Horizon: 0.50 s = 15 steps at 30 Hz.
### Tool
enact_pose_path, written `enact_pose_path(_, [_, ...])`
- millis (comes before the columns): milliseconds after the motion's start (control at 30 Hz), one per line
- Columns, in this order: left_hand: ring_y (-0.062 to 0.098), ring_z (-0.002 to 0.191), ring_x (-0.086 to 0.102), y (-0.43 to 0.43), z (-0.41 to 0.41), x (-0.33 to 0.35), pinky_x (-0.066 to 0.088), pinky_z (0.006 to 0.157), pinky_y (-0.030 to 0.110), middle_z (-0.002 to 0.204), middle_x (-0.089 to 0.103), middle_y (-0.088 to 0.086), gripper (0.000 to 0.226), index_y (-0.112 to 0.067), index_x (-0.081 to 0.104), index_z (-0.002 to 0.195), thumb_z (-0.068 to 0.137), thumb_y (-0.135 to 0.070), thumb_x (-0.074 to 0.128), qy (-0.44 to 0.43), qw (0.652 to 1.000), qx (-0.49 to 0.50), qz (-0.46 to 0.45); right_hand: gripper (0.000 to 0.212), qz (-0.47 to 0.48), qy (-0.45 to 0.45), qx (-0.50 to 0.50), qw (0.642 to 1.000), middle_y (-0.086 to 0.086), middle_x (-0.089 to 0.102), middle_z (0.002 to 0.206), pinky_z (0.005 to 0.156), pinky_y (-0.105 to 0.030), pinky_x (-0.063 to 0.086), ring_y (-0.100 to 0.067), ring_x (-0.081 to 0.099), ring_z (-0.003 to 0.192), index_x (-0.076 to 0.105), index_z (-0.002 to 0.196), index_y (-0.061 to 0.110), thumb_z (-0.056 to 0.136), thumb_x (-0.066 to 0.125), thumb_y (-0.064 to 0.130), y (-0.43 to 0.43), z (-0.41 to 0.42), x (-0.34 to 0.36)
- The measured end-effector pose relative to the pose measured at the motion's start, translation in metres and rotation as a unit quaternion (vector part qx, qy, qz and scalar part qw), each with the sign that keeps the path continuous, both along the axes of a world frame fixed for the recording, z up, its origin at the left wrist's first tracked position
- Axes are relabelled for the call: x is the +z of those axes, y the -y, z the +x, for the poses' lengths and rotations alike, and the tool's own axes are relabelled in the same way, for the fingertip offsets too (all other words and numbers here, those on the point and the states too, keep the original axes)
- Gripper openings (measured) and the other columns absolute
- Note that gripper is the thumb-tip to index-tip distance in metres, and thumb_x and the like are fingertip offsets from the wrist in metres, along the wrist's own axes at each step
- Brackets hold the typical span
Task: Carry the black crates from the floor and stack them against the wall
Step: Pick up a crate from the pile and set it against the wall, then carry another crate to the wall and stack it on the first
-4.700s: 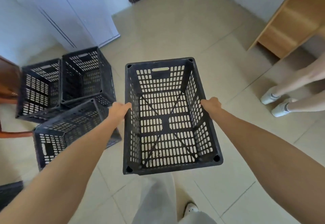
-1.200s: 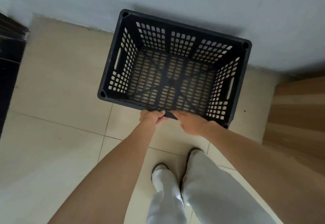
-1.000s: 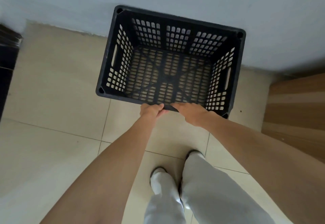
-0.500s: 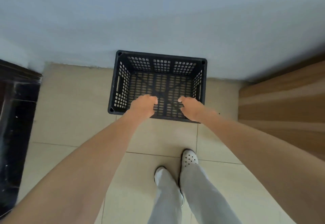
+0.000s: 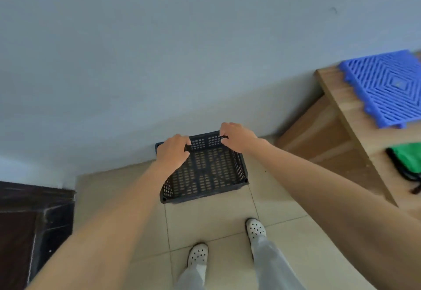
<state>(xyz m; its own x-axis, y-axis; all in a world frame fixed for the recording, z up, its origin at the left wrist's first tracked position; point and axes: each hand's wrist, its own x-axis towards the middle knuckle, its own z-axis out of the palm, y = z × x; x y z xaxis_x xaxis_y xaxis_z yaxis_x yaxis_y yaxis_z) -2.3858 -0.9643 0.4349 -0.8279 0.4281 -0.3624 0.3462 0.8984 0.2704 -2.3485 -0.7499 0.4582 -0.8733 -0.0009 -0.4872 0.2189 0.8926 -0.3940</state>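
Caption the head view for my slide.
Left hand and right hand grip the far rim of a black perforated plastic crate on the beige tiled floor against the grey wall.

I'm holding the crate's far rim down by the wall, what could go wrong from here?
The left hand and right hand grip the far rim of the crate close to the wall; pushing it flush might pinch the fingers. The desk stands near on the right, so the right arm may bump it.
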Motion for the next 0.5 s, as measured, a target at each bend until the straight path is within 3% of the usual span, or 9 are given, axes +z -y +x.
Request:
enact_pose_path(300, [0.021,0.107,0.059,-0.050,0.033,0.065,0.042,0.076,0.032,0.118,0.061,0.001,0.025,-0.022,0.060,0.118,0.093,-0.020,0.058,-0.043,0.976,-0.212,0.016,0.028,0.059,-0.021,-0.146,0.987,-0.009,0.058,0.121,0.082,-0.037,0.047,-0.031,0.056,0.112,0.050,0.120,0.015,0.093,0.048,0.020,0.002,0.105,0.058])
enact_pose_path(400, [0.023,0.112,0.057,-0.084,0.061,0.071,0.045,0.081,0.035,0.122,0.061,0.001,0.028,-0.024,0.060,0.119,0.092,-0.020,0.058,-0.044,0.956,-0.289,0.000,0.029,0.068,-0.027,-0.217,0.973,-0.009,0.057,0.123,0.078,-0.034,0.040,-0.031,0.055,0.113,0.050,0.121,0.015,0.094,0.050,0.022,-0.011,0.158,0.068])
enact_pose_path(500, [0.023,0.114,0.056,-0.127,0.108,0.077,0.046,0.087,0.037,0.121,0.061,0.000,0.029,-0.023,0.059,0.121,0.092,-0.020,0.059,-0.051,0.927,-0.371,0.000,0.027,0.065,-0.018,-0.290,0.955,-0.010,0.057,0.122,0.080,-0.036,0.042,-0.032,0.055,0.113,0.050,0.120,0.014,0.095,0.052,0.024,-0.025,0.225,0.071])
